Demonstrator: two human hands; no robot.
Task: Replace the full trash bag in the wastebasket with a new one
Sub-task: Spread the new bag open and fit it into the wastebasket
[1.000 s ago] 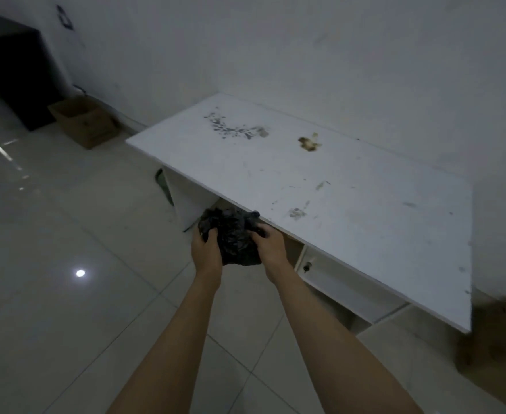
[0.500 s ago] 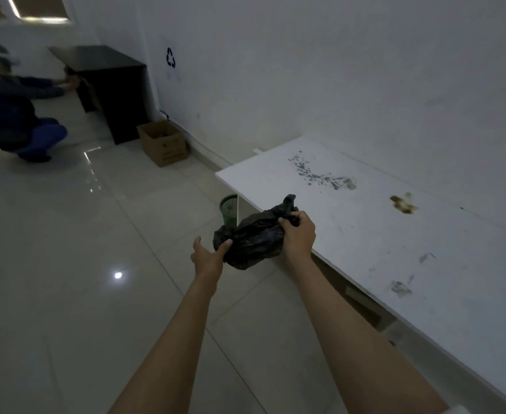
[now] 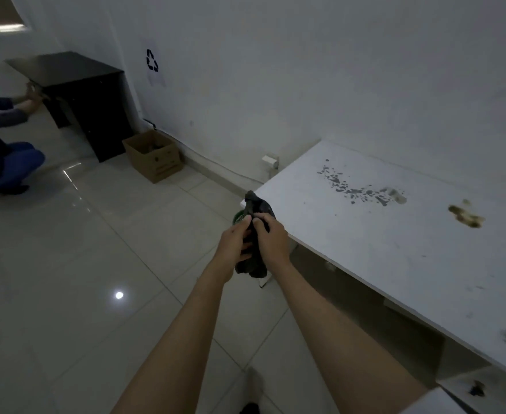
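Note:
A crumpled black trash bag [image 3: 256, 206] is held in front of me, squeezed between both hands, its top sticking up and its bottom hanging below my palms. My left hand [image 3: 233, 242] grips it from the left and my right hand [image 3: 271, 237] from the right, thumbs pressed on top. Just beyond the bag a green mesh wastebasket [image 3: 239, 217] peeks out on the floor by the left end of the white table; most of it is hidden behind the bag and my hands.
The stained white table [image 3: 395, 243] runs along the wall at right. A cardboard box [image 3: 154, 156] and a black cabinet [image 3: 84, 97] stand by the wall at left. A crouching person [image 3: 4, 150] is at far left. Glossy tiled floor stretches ahead.
My view has swung left and I have moved along the table. My left hand, off the bag half a second ago, has closed on it again, and the bag is now bunched narrow and upright.

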